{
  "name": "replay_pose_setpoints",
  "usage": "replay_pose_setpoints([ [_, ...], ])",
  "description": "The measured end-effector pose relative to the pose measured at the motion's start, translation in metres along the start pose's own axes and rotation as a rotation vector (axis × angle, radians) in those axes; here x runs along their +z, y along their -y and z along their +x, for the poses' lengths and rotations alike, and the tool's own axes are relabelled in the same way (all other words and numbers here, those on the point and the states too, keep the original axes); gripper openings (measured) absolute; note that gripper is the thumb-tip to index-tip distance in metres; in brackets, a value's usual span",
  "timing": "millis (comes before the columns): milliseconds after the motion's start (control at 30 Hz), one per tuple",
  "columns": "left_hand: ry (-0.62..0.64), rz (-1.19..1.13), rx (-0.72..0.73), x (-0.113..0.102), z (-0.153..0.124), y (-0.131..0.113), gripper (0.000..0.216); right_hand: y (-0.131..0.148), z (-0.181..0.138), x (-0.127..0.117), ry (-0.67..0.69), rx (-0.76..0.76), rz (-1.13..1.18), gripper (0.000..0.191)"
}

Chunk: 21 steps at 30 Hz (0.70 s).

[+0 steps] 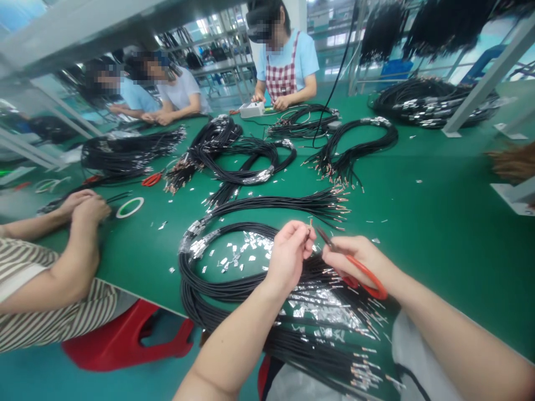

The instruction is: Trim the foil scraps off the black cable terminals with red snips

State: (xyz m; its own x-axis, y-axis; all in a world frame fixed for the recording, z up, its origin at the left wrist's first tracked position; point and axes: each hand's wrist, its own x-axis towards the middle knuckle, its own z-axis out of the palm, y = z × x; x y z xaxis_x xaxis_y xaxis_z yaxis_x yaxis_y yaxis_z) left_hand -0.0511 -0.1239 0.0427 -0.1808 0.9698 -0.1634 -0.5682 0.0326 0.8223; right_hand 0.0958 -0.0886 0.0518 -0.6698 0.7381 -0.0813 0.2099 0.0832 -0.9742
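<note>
My left hand (291,253) pinches a black cable close to its stripped, copper-coloured end (311,224). In my right hand (360,257) is a pair of scissors with red handles (368,277); the dark blades (325,238) point at the cable end, a small gap away. Below both hands lies a looped bundle of black cables (190,289), with many stripped ends (368,367) fanned out at the lower right. Silvery foil scraps (246,248) are scattered inside the loop, and more shiny foil or film (321,306) lies under my hands.
Several more cable coils (251,175) cover the green table (438,223). A tape roll (130,208) and red-handled scissors (151,179) lie to the left. One co-worker's hands (86,209) are at the left; other people sit opposite. Metal posts (480,78) rise at the right.
</note>
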Motion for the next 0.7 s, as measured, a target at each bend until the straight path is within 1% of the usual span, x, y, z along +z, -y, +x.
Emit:
replay_pose_setpoints([
  [33, -0.013, 0.024, 0.026, 0.0, 0.0, -0.001, 0.021, 0.001, -0.001, 0.0, 0.037, 0.029, -0.003, 0.029],
  [133, -0.022, 0.102, 0.086, -0.001, -0.001, -0.001, 0.021, 0.002, -0.002, 0.0, 0.068, 0.085, 0.026, 0.037],
  [233, 0.0, 0.18, 0.115, -0.003, -0.001, 0.001, 0.021, 0.002, -0.002, 0.0, 0.082, 0.112, 0.109, 0.037],
  [400, 0.018, 0.185, 0.15, -0.004, -0.001, 0.004, 0.021, 0.002, -0.002, 0.0, 0.145, 0.071, 0.284, 0.039],
  [500, 0.032, 0.195, 0.174, -0.003, 0.0, 0.003, 0.02, -0.003, -0.002, -0.001, 0.161, 0.047, 0.334, 0.041],
  [533, 0.028, 0.223, 0.21, -0.005, 0.0, 0.002, 0.019, -0.004, -0.002, -0.002, 0.149, 0.03, 0.342, 0.04],
  [600, -0.039, 0.332, 0.356, -0.01, 0.004, -0.004, 0.016, -0.005, -0.003, -0.008, 0.076, -0.03, 0.365, 0.037],
  [633, -0.098, 0.403, 0.455, -0.014, 0.007, -0.008, 0.014, -0.005, -0.002, -0.012, 0.008, -0.067, 0.38, 0.035],
  [700, -0.27, 0.507, 0.635, -0.025, 0.014, -0.018, 0.012, -0.003, -0.002, -0.02, -0.182, -0.128, 0.387, 0.029],
])
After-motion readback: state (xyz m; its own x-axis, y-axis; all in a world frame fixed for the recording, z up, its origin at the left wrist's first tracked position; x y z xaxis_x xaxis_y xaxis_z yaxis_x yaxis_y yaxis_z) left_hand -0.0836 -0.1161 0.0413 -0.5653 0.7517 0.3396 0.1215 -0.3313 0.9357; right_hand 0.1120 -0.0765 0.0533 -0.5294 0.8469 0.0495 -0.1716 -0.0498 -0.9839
